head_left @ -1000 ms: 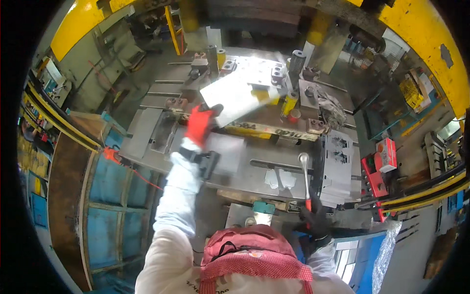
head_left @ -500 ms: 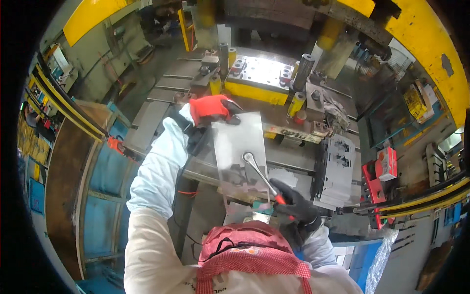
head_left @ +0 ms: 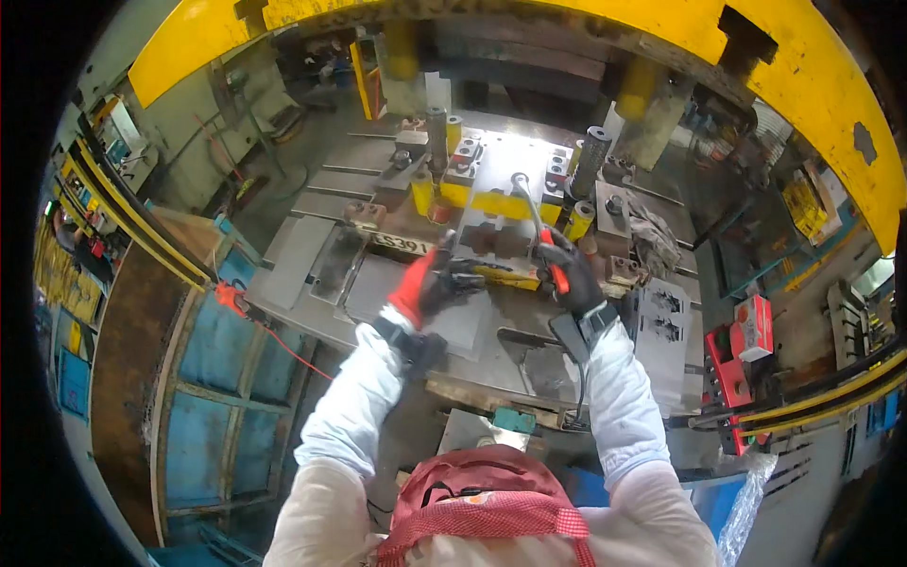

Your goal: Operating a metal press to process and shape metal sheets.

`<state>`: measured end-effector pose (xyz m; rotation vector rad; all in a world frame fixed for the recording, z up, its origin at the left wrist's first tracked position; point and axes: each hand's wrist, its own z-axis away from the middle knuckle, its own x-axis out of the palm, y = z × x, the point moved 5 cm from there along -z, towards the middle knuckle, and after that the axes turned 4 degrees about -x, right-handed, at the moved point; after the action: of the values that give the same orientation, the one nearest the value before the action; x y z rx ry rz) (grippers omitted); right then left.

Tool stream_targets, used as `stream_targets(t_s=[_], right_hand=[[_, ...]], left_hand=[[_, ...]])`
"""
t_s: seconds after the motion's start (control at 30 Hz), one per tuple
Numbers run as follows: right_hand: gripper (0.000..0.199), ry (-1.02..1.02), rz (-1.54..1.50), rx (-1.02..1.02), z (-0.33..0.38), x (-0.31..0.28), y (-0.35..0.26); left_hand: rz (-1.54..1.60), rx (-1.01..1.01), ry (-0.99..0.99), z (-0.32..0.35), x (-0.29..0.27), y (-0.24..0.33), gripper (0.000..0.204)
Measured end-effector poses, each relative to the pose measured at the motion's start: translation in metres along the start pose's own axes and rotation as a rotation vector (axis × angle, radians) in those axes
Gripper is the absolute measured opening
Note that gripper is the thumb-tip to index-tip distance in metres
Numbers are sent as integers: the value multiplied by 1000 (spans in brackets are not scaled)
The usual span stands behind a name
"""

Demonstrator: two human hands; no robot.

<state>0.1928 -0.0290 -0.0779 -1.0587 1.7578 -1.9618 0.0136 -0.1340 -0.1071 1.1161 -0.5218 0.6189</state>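
Note:
My right hand, in a dark glove, is closed round the red handle of a ratchet wrench. The wrench's round head points away from me, over the bright flat top of a steel die block with yellow sides. To the left, my left hand, in a red and black glove, has its fingers stretched out and apart, with nothing seen in them. Below that hand a grey metal sheet lies on the press table. Glare and reflections blur the die's front.
Upright guide posts flank the die. Stacked cut metal sheets lie at the right, near a red and white box. A crumpled rag sits beyond them. Blue-panelled framework stands left; the yellow press frame arches overhead.
My left hand has let go of the metal sheet it held up and come nearer to me and slightly right. My right hand has moved forward with the ratchet wrench, over the die.

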Motion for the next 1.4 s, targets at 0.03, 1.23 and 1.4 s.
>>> stream_targets(t_s=[0.03,1.23,1.4], right_hand=[[50,-75,-87,44,-15,-10,11],[39,638,38,165,293,-52,127],[28,697,104,178,318,-80,175]], left_hand=[[145,8,-126,-8,8,-10,42],[344,365,26,-86,11,-18,43],[367,370,-21,-93,2,-17,43]])
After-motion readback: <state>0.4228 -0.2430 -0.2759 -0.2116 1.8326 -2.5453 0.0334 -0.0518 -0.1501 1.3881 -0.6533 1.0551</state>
